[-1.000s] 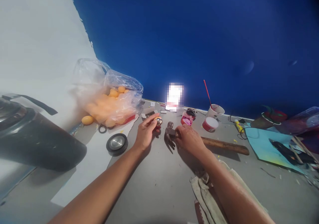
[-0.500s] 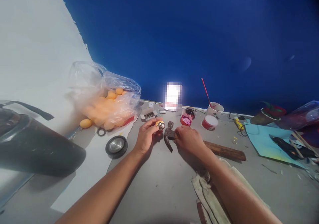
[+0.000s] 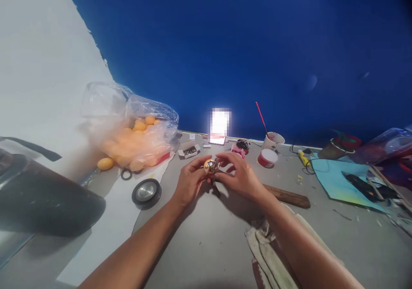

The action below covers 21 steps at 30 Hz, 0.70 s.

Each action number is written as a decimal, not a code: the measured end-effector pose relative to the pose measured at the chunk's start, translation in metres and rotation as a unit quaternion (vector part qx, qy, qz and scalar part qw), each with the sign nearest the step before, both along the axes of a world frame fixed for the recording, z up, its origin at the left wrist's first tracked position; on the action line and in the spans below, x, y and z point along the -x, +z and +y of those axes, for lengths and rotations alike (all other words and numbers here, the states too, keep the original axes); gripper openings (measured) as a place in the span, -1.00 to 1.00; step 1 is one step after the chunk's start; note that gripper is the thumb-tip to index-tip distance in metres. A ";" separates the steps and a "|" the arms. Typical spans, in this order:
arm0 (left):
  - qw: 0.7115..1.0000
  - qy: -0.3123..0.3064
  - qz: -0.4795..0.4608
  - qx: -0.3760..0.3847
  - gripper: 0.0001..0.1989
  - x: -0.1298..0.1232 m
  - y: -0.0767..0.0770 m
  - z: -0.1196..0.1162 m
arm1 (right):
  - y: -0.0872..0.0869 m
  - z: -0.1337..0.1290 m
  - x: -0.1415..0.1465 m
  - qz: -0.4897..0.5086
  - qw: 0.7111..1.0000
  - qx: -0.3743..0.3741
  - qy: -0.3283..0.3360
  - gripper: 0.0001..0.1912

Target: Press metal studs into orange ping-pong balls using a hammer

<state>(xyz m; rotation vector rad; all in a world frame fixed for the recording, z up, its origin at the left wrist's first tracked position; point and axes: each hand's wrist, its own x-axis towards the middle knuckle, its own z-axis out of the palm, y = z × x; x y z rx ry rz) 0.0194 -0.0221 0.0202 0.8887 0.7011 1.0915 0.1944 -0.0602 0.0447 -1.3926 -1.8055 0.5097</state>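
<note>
Near the middle of the head view, my left hand (image 3: 189, 181) pinches a yellow ball (image 3: 210, 166) whose near side is covered with shiny silver pieces. My right hand (image 3: 237, 175) is at the ball's right side, its thumb and forefinger bent toward it; whether a small piece sits between those fingertips is too small to tell. Beneath the hands lies a hammer, its wooden handle (image 3: 288, 195) reaching out to the right and its head mostly hidden. A small open box (image 3: 189, 151) of metal pieces stands just beyond my left hand.
Clear bags of yellow balls (image 3: 128, 141), a round black-rimmed dish (image 3: 146, 193) and a large dark cylinder (image 3: 48, 194) are at left. A white cup (image 3: 273, 139), a red-and-white tub (image 3: 268, 157), a blue sheet (image 3: 337, 179) and a cloth (image 3: 270, 250) lie at right.
My right hand has left the hammer head and come up to the ball. The ball in my left hand is now over the hammer head. The view has shifted slightly.
</note>
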 end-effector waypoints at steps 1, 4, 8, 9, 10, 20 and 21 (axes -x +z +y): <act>1.000 -0.005 0.003 -0.004 -0.52 -0.001 0.001 -0.003 | -0.001 0.001 0.001 0.031 0.999 -0.008 0.022 -0.58; 1.000 -0.005 0.011 -0.004 -0.48 -0.002 0.003 -0.009 | -0.004 0.004 0.003 0.072 0.996 0.003 0.053 -0.66; 1.000 -0.003 0.022 -0.007 -0.50 -0.001 0.006 -0.011 | -0.004 0.006 0.002 0.082 0.995 0.022 0.054 -0.66; 1.000 -0.004 0.023 -0.009 -0.51 -0.001 0.006 -0.011 | -0.003 0.006 0.001 0.079 0.995 0.020 0.055 -0.67; 1.000 -0.005 0.023 -0.012 -0.52 0.000 0.006 -0.011 | -0.002 0.005 0.001 0.079 0.995 0.017 0.055 -0.68; 0.997 -0.006 0.055 -0.049 -0.68 0.000 0.004 -0.013 | -0.001 0.007 -0.004 0.261 0.951 0.146 0.077 -0.55; 0.997 -0.007 0.057 -0.047 -0.67 0.001 0.004 -0.013 | -0.002 0.007 -0.004 0.267 0.949 0.147 0.078 -0.54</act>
